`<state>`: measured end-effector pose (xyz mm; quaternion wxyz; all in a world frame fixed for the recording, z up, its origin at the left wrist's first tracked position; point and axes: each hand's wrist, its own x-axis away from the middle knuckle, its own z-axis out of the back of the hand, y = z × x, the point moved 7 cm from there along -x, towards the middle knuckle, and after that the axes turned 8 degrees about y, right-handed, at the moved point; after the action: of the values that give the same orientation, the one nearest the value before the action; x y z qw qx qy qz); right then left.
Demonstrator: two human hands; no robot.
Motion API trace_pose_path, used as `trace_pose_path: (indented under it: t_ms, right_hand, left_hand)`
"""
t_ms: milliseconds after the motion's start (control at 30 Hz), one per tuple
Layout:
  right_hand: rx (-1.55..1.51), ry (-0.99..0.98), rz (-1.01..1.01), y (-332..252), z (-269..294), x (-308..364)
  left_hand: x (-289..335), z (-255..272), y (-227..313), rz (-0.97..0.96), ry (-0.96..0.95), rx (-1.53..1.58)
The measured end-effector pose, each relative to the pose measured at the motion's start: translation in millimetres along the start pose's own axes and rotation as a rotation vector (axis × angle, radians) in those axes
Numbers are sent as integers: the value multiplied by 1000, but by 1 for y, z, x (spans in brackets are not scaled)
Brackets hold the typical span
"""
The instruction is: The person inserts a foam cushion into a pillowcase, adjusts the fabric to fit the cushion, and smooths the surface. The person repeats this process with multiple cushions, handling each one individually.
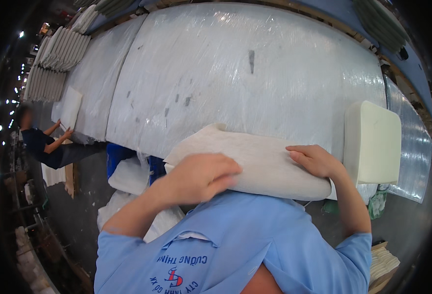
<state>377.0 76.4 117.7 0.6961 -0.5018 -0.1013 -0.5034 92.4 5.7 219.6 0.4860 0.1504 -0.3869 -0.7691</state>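
A cream felt-like cloth (270,166) lies over a padded shape at the table's near edge, right against my body. Its left corner flares up loosely, and a bit of white shows under its left edge. My left hand (201,177) is over the cloth's left part, slightly blurred, with fingers stretched out and thumb apart. Whether it touches the cloth is hard to make out. On the cloth's right part rests my right hand (314,159), its fingers laid flat and pointing left. Neither hand grips anything visible.
A white foam cushion (375,144) stands at the table's right. The wide table (255,98) is wrapped in clear plastic film. Stacked cushions (64,49) rise at the far left, where a co-worker (44,144) holds a white panel (71,109). A blue bin (118,159) sits below left.
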Motion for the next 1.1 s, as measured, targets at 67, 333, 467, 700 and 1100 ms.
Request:
trace_pose_path:
  t_ms: [67,333,467,700,1100]
  right_hand:
    - [-9,139,253,-41,18,30]
    - [344,788,699,-136,-11,71]
    - [423,967,722,-139,-11,59]
    - [469,1121,807,-147,-7,51]
    - [572,1179,845,-154,-8,48]
  left_hand:
    - [21,-4,8,-114,119,-125]
    - [-7,9,17,-308,393,-573]
    - [-23,4,25,-380,512,-612]
    - [-35,0,17,-364,602,-554]
    - [-40,-2,13,-401,592,-570]
